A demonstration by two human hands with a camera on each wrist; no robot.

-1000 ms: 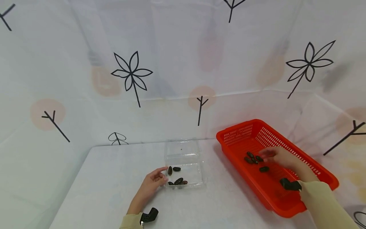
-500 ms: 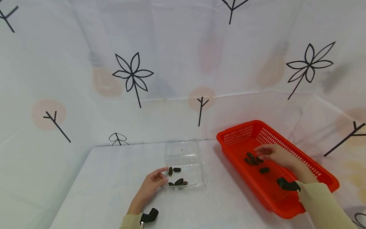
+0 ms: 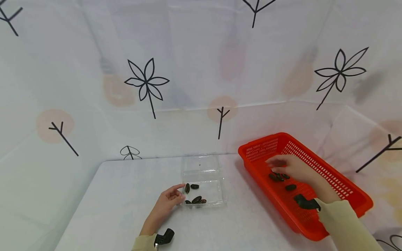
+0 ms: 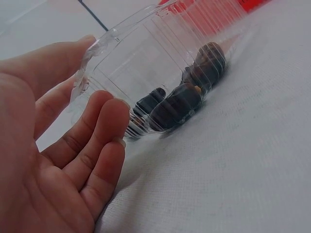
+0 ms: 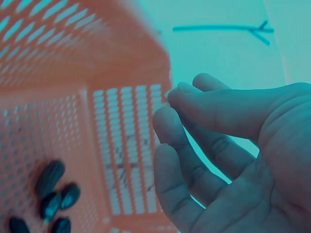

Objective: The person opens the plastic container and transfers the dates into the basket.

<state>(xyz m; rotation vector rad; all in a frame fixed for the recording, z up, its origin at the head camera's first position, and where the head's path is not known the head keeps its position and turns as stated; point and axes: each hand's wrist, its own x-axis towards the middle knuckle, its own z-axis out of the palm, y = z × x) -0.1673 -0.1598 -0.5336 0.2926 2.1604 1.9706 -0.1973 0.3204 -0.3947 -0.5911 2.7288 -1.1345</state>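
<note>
Dark, glossy oval seeds [image 3: 278, 176], smooth-skinned w/ tapered ends, lie clustered on the perforated floor of the red plastic basket [image 3: 345, 190]; long axes mixed, most roughly along the basket's length. Right hand [image 3: 290, 168] hovers just above them inside the basket, fingers loosely curved, thumb near fingertips, nothing held. Basket is rectangular, mesh-walled, its long axis running diagonally away from the clear ribbed plastic box [image 3: 203, 186] beside it on the white cloth-covered counter [image 3: 119, 195]. Box holds more seeds; left hand [image 3: 168, 201] rests w/ fingers relaxed against the box's wall.
</note>
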